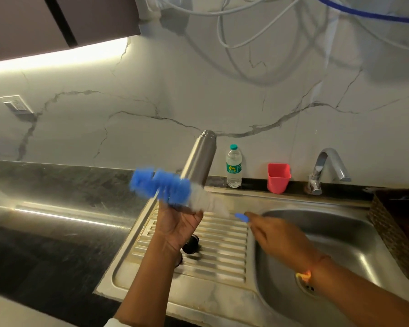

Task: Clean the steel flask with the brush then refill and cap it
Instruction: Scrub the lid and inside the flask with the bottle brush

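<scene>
Steel flask [198, 161] in left hand [175, 225]; right hand [276, 234] holds brush [161, 184].

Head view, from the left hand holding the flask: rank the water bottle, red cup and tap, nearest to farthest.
From the left hand, which grips the steel flask:
1. Water bottle, on the counter ledge just right of the flask.
2. Red cup, further right along the ledge.
3. Tap, farthest right.
</scene>
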Available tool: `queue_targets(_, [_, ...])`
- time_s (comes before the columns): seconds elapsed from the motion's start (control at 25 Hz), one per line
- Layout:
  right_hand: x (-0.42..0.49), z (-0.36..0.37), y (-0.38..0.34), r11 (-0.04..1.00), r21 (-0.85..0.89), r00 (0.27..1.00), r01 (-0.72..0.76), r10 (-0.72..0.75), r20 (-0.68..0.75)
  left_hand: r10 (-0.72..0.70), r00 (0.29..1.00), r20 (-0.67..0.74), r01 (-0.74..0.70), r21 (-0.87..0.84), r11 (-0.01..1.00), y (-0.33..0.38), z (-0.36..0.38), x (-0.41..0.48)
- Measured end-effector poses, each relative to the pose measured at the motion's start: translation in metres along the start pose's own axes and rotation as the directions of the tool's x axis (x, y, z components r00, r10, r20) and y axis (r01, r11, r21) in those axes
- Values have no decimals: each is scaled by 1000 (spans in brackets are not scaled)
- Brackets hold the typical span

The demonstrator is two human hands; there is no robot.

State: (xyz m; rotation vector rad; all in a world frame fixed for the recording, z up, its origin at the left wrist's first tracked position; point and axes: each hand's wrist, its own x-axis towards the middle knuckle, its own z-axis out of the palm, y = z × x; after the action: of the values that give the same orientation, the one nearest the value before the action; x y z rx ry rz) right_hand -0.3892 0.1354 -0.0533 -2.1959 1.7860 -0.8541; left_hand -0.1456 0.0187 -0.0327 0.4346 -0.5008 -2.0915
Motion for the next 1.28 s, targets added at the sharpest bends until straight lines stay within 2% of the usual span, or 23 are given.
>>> queue_targets(0.12, [31,-10,13,984,62,975,-165,172,-138,-110,993,-47,115,111,987,-3,2,-2])
queue_targets(0.2, [33,-13,11,978,74,971,-195,203,-122,-117,992,-48,122,120,985,-6,2,-2])
queue_targets(0.32, [19,-9,-1,982,36,982,-186,187,-31,-120,992,-32,122,84,989,-9,-3,2])
queue_targets(0.4, [18,-4,-3,981,43,981,-188,189,-30,-123,992,-11,123,73,990,-10,-2,3])
queue_targets(0.6, [15,2,-6,981,39,982,-188,189,-14,-101,994,-42,107,189,976,-11,5,9])
queue_targets(0.76, [10,-1,-8,983,-1,983,-181,181,25,-109,993,-53,116,177,977,-2,7,11])
queue_targets(0.96, [1,3,-13,988,28,987,-152,151,53,3,969,-246,26,116,993,-5,24,9])
queue_targets(1.04, [-7,4,-14,990,52,991,-130,127,52,7,973,-232,18,107,994,0,22,9])
queue_targets(1.2, [-22,6,-23,997,29,995,-75,73,60,24,979,-201,-29,-22,999,12,6,13])
queue_targets(1.28, [-17,4,-25,995,15,993,-97,96,68,10,987,-158,-13,-18,1000,9,2,11])
